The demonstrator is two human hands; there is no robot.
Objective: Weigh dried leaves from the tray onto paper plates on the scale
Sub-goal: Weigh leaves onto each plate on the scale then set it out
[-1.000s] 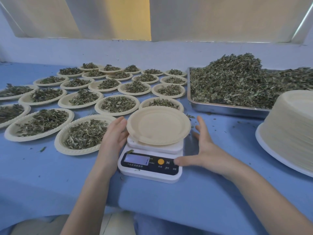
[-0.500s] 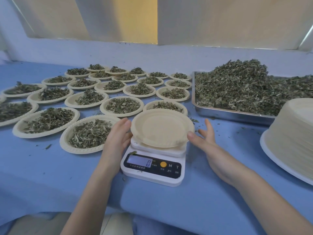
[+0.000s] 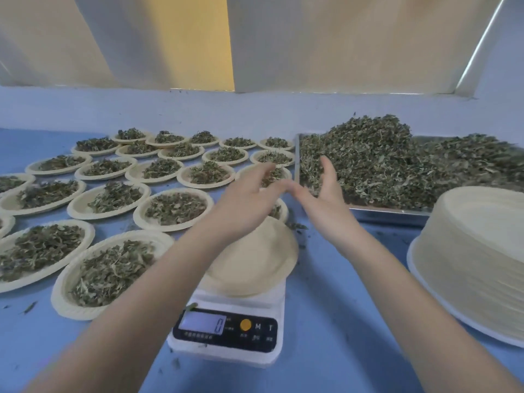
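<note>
A white digital scale [image 3: 226, 336] stands at the table's front and its display reads 0. An empty paper plate [image 3: 255, 265] lies on its platform. Behind and to the right, a metal tray [image 3: 391, 212] holds a large heap of dried leaves [image 3: 382, 165]. My left hand [image 3: 249, 199] and my right hand [image 3: 323, 194] are raised above the plate, fingers extended toward the tray's left end. Both hold nothing. The right hand's fingers reach over the leaves at the tray's near left corner. Motion blur smears the left fingertips.
Several paper plates filled with leaves [image 3: 173, 208] cover the blue table [image 3: 326, 321] on the left, the nearest one [image 3: 107, 273] right beside the scale. A tall stack of empty plates [image 3: 476, 256] stands at the right. A wall ledge runs behind.
Both hands have left the sides of the scale and plate and moved up and forward toward the tray. The camera has moved closer.
</note>
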